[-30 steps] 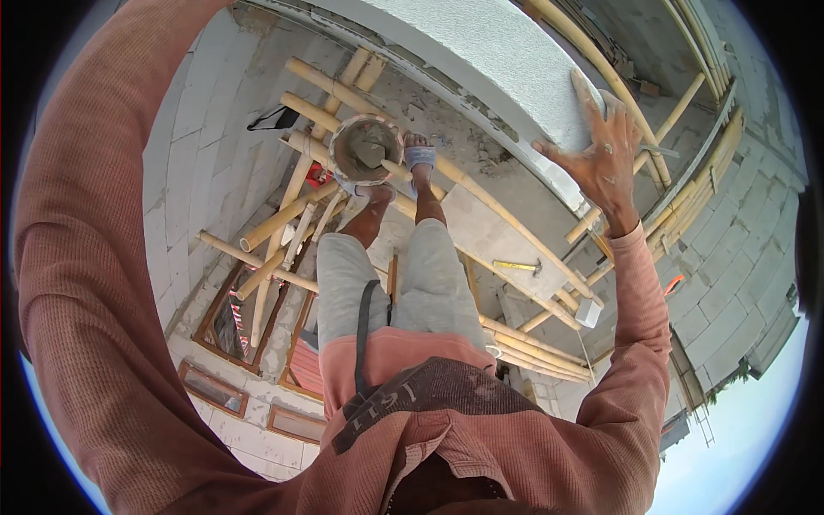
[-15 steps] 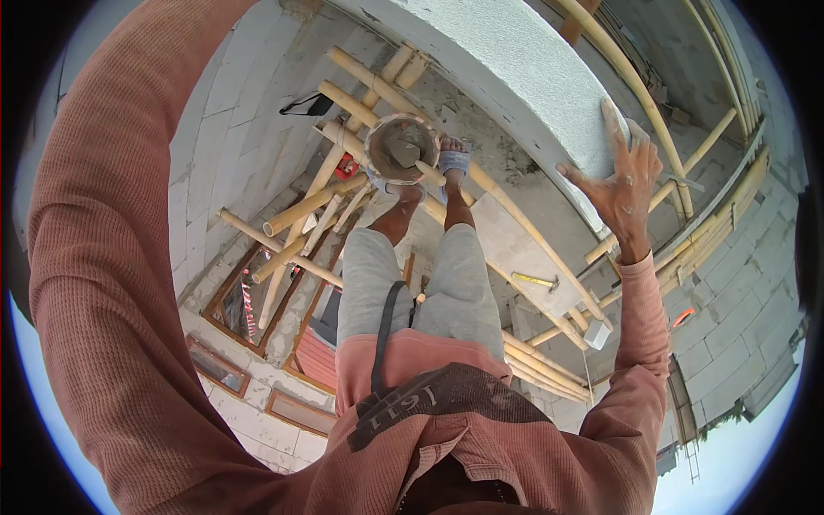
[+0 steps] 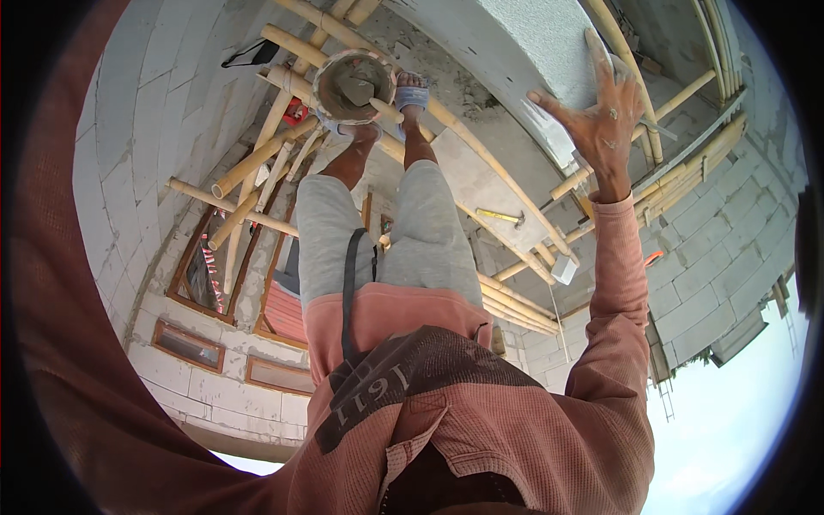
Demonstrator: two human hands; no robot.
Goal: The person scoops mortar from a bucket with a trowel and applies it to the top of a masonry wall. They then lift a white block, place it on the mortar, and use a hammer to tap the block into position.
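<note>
The right hand (image 3: 601, 120) is spread flat, fingers (image 3: 549, 101) wide apart and grasping nothing, palm against the rough grey plastered face of the beam (image 3: 524, 43) overhead. The left hand is out of sight; only its sleeve (image 3: 60, 326) fills the left edge, so I cannot tell its grip. Down by the feet, a bucket (image 3: 352, 86) of mortar with a trowel (image 3: 356, 88) in it rests on the bamboo poles (image 3: 481, 154) of the scaffold, well apart from the hand. A hammer (image 3: 500, 216) lies on the board (image 3: 481, 184) beside the legs. To feel the plaster well, I would keep the palm light and flat, sweep slowly without pressing, and keep both feet squarely on the poles beside the bucket.
</note>
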